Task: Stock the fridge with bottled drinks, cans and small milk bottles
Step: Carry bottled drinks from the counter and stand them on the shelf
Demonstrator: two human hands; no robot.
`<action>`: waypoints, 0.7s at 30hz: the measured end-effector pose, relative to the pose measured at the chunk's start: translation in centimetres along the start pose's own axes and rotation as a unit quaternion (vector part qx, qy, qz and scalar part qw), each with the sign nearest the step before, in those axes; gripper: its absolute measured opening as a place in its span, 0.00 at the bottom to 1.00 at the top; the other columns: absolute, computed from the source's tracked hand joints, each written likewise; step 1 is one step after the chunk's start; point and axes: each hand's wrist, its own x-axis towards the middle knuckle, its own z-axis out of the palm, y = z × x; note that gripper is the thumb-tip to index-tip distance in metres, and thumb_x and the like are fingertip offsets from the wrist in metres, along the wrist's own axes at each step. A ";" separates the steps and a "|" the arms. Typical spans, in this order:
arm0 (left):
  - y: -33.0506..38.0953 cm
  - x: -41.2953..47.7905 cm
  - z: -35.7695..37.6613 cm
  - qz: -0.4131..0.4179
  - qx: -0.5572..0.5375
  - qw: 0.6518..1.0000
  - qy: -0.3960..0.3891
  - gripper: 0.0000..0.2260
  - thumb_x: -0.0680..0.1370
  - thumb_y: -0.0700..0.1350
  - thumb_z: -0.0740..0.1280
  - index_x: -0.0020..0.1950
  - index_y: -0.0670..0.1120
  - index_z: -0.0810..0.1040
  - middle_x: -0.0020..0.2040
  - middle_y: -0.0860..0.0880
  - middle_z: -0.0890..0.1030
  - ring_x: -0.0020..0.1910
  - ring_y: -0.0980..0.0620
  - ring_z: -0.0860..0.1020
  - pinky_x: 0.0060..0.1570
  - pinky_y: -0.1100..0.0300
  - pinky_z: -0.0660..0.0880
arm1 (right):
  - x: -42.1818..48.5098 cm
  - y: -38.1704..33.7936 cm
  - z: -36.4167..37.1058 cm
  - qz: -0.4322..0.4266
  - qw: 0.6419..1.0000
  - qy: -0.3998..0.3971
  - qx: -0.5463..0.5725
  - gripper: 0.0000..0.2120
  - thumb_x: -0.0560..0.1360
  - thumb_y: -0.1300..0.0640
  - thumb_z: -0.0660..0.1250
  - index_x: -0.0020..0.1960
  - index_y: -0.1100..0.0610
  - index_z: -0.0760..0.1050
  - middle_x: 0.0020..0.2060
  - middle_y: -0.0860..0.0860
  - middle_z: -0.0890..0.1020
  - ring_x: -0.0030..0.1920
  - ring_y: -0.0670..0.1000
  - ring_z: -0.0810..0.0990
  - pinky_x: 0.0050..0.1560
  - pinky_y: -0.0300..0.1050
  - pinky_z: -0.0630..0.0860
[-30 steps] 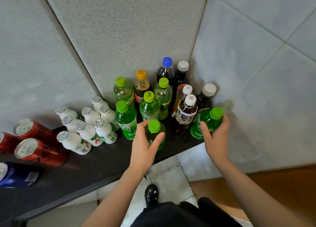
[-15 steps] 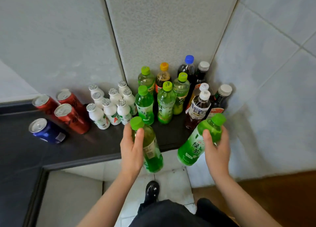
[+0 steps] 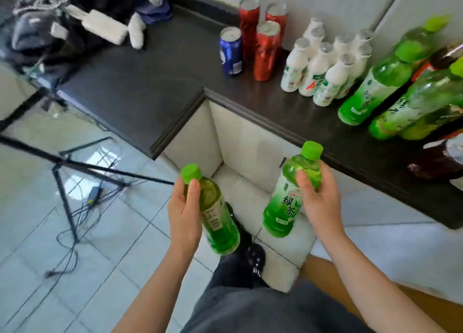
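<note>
Both bottles had come off the worktop since the earlier frames, and the view had swung left, away from the corner. Left hand (image 3: 184, 212) was clamped round the upper body of a tilted yellow-green tea bottle (image 3: 218, 217), thumb just below the cap. Right hand (image 3: 319, 197) was wrapped round the shoulder of a brighter green tea bottle (image 3: 288, 197). Both bottles hung over the tiled floor, clear of the worktop (image 3: 150, 82), capped and looking full. Fridge not in view.

Further back on the worktop:
- more green bottles (image 3: 375, 82) at right, blurred
- a cluster of small milk bottles (image 3: 323, 67), white, foil-topped
- three red cans (image 3: 265, 49) and one blue can (image 3: 231, 52), upright; could not tell if opened

Likely risks: tripod legs (image 3: 63, 199) and loose cables (image 3: 71, 257) lay on the floor at left, so a step that way with both hands occupied could trip the person. Each bottle was held one-handed high up, so a fast swing might let one slip.
</note>
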 end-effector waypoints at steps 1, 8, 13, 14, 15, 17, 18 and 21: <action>-0.6 -1.0 -2.2 -0.015 -0.004 0.999 0.043 0.08 0.77 0.51 0.58 0.42 0.53 0.74 0.34 0.60 0.75 0.34 0.64 0.72 0.35 0.73 0.69 | -0.4 -0.1 1.7 0.001 0.999 -0.038 -0.003 0.15 0.67 0.39 0.66 0.52 0.42 0.74 0.41 0.33 0.81 0.43 0.31 0.77 0.40 0.22 0.69; -3.9 -8.5 -16.6 -0.081 -0.016 0.947 0.310 0.09 0.77 0.54 0.58 0.42 0.60 0.76 0.37 0.61 0.77 0.37 0.66 0.74 0.37 0.73 0.71 | -5.1 -2.9 13.6 -0.010 0.963 -0.269 -0.029 0.20 0.63 0.37 0.67 0.51 0.45 0.78 0.40 0.39 0.83 0.40 0.35 0.79 0.39 0.27 0.72; -6.7 -13.7 -25.1 -0.102 -0.034 0.883 0.457 0.10 0.82 0.48 0.57 0.42 0.53 0.72 0.38 0.55 0.72 0.33 0.67 0.70 0.34 0.73 0.68 | -11.5 -5.1 21.6 -0.057 0.926 -0.369 -0.052 0.21 0.64 0.39 0.68 0.52 0.48 0.77 0.40 0.42 0.82 0.39 0.34 0.78 0.39 0.25 0.71; -7.2 -14.9 -26.8 -0.108 -0.039 0.873 0.475 0.10 0.82 0.48 0.56 0.42 0.53 0.72 0.38 0.54 0.72 0.33 0.67 0.70 0.33 0.74 0.68 | -13.3 -5.3 23.3 -0.063 0.918 -0.388 -0.057 0.23 0.64 0.40 0.69 0.54 0.51 0.77 0.41 0.43 0.82 0.39 0.34 0.78 0.39 0.26 0.71; -7.8 -16.2 -28.6 -0.111 -0.040 0.865 0.488 0.10 0.82 0.49 0.56 0.43 0.54 0.72 0.39 0.54 0.72 0.33 0.67 0.71 0.34 0.74 0.68 | -15.3 -5.4 25.0 -0.070 0.908 -0.408 -0.063 0.25 0.64 0.40 0.69 0.54 0.54 0.77 0.41 0.44 0.82 0.39 0.34 0.78 0.39 0.26 0.71; -8.9 -19.0 -32.6 -0.110 -0.037 0.857 0.502 0.09 0.82 0.49 0.56 0.45 0.55 0.73 0.40 0.54 0.74 0.36 0.67 0.72 0.36 0.75 0.69 | -19.7 -5.4 28.4 -0.086 0.884 -0.452 -0.084 0.28 0.64 0.37 0.68 0.55 0.56 0.77 0.42 0.44 0.81 0.40 0.35 0.78 0.40 0.26 0.71; -9.5 -20.5 -34.7 -0.112 -0.037 0.855 0.506 0.09 0.82 0.49 0.56 0.46 0.55 0.73 0.41 0.54 0.74 0.37 0.68 0.72 0.36 0.75 0.69 | -22.1 -5.4 30.1 -0.090 0.873 -0.470 -0.098 0.30 0.63 0.36 0.67 0.55 0.56 0.77 0.44 0.46 0.82 0.42 0.37 0.78 0.42 0.27 0.72; -11.0 -25.0 -41.7 -0.118 -0.031 0.843 0.524 0.07 0.79 0.53 0.57 0.47 0.56 0.73 0.39 0.61 0.76 0.37 0.69 0.73 0.37 0.77 0.69 | -29.9 -5.3 35.2 -0.089 0.848 -0.510 -0.114 0.32 0.63 0.35 0.67 0.59 0.55 0.75 0.48 0.51 0.81 0.48 0.48 0.80 0.49 0.41 0.76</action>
